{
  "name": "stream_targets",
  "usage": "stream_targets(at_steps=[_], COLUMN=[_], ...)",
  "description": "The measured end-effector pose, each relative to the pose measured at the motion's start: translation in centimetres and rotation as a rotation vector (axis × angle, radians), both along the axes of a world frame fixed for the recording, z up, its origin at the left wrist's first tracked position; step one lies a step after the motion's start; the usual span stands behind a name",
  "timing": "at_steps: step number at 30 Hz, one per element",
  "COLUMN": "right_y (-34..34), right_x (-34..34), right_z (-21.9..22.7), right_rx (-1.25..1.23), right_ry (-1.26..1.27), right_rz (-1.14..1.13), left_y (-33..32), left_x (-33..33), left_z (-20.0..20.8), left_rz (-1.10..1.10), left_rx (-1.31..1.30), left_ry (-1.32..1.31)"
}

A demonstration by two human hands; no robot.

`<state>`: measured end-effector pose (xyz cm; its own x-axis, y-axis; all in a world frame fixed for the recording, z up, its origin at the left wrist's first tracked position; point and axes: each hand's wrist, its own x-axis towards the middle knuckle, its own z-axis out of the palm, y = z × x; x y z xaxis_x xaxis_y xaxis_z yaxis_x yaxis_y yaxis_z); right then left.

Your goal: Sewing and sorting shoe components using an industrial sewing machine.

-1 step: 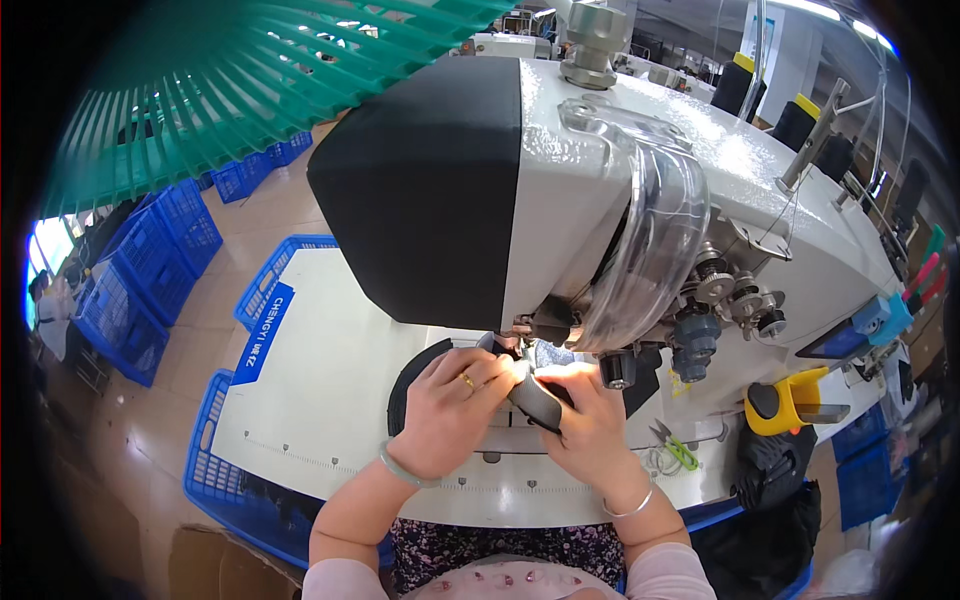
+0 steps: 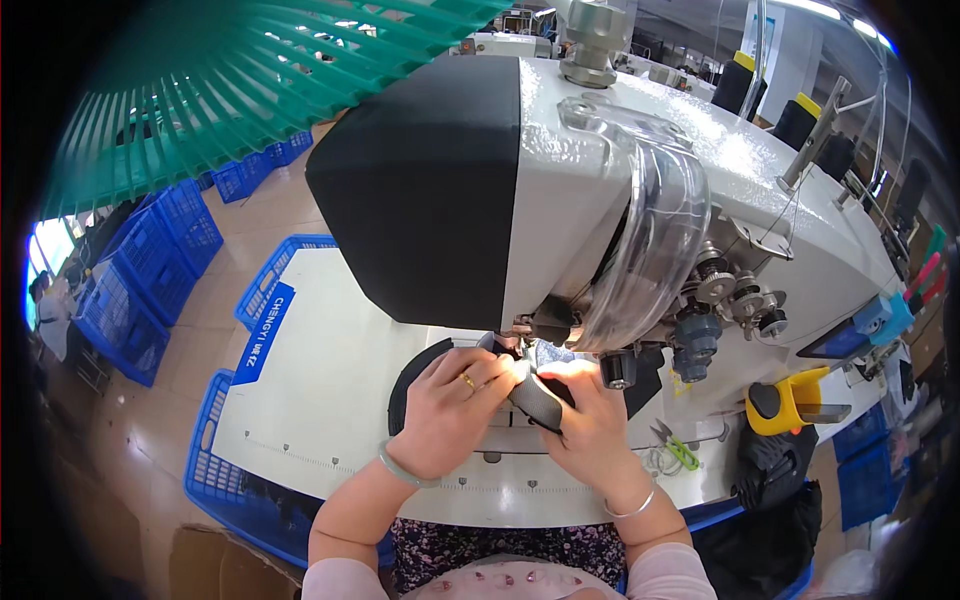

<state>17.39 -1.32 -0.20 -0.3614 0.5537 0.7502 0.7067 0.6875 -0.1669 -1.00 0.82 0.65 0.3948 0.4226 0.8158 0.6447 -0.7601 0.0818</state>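
Note:
A curved piece of dark grey fabric (image 2: 538, 403) is held beneath the head of a sewing machine (image 2: 415, 190). My left hand (image 2: 450, 405) is closed at the fabric's left side, its fingertips pinching close to the needle area, where fingers hide part of the work. On the other side, my right hand (image 2: 588, 425) grips the fabric between thumb and fingers. Both hands rest low over the white machine table (image 2: 330, 400). Black material (image 2: 408, 385) shows beside my left hand, partly covered by it.
Green-handled scissors (image 2: 680, 452) lie right of my right hand, near a yellow holder (image 2: 790, 402) and black pieces (image 2: 772, 462). A blue basket (image 2: 212, 450) stands by the table's left edge. A green slatted guard (image 2: 250, 110) overhangs the upper left. Thread tension dials (image 2: 712, 285) jut out above right.

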Motion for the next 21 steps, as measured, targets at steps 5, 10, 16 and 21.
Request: stream_targets(at_steps=[5,10,16,21], right_y=[0.1,0.5,0.3,0.3], right_x=[0.3,1.0,1.0,1.0], right_z=[-0.4,-0.8,-0.8,-1.6], right_rx=[0.028,-0.005,0.009,-0.008], right_ry=[-0.003,-0.038,-0.074,-0.091], right_rz=[-0.034,0.019,0.034,0.000], left_y=[-0.1,-0.2,-0.2,0.1], left_x=[-0.4,0.2,0.2,-0.2], left_z=[0.2,0.6,0.7,0.9], left_rz=[-0.030,0.008,0.014,-0.018], left_rx=[-0.012,-0.009,-0.015,-0.054], left_ry=[0.054,0.059,0.080,0.117])
